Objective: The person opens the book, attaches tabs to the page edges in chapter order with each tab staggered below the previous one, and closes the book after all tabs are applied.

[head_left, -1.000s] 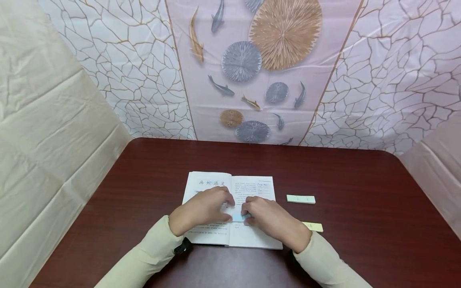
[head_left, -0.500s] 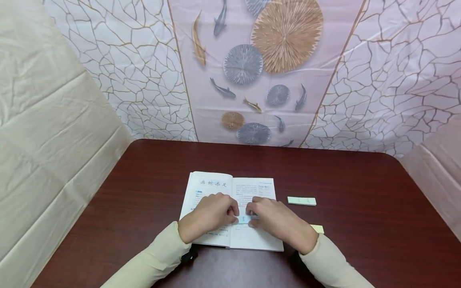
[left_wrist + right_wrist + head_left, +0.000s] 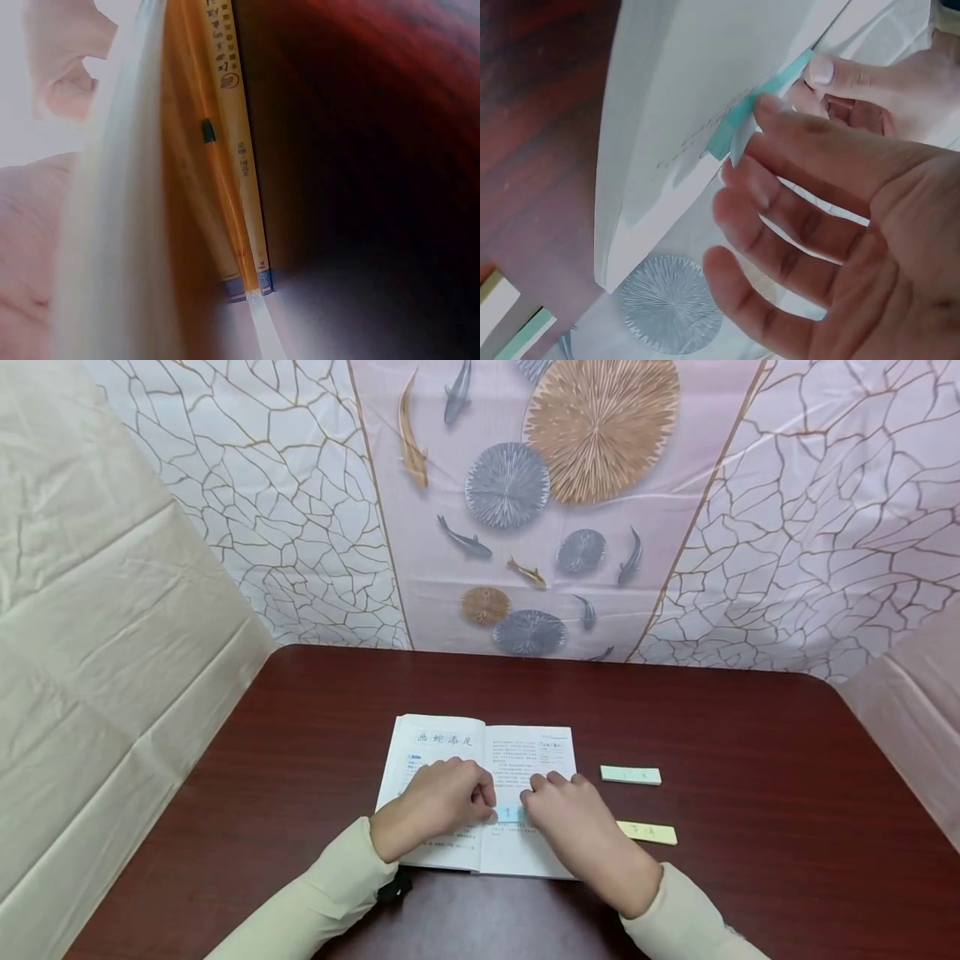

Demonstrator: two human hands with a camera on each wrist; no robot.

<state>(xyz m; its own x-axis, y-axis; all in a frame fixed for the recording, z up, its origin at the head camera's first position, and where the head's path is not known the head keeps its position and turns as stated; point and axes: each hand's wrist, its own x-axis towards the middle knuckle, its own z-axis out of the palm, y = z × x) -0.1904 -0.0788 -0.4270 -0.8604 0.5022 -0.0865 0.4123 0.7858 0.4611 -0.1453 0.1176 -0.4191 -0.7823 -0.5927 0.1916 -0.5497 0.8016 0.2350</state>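
Observation:
An open book (image 3: 528, 856) lies on the table, with a narrow blue sticky note pad (image 3: 508, 814) over its right page. My left hand (image 3: 442, 797) pinches the pad's left end between thumb and finger. At the other end my right hand (image 3: 573, 822) covers part of the pad. In the right wrist view, a loose strip stands up from the blue sticky note pad (image 3: 729, 133), pinched between my right thumb and forefinger; the other right fingers are loosely bent. The left wrist view shows mostly the book's blurred edge and spine (image 3: 244, 172).
A green sticky note pad (image 3: 630, 774) lies right of the book on the dark red table (image 3: 750, 760). Nearer me is a yellow sticky note pad (image 3: 647, 832), partly behind my right wrist. A patterned cloth (image 3: 525, 527) hangs at the table's back edge.
Both hands have shifted slightly right with the blue pad. My right hand has turned, its knuckles now higher and its wrist lower, and more of the yellow pad shows.

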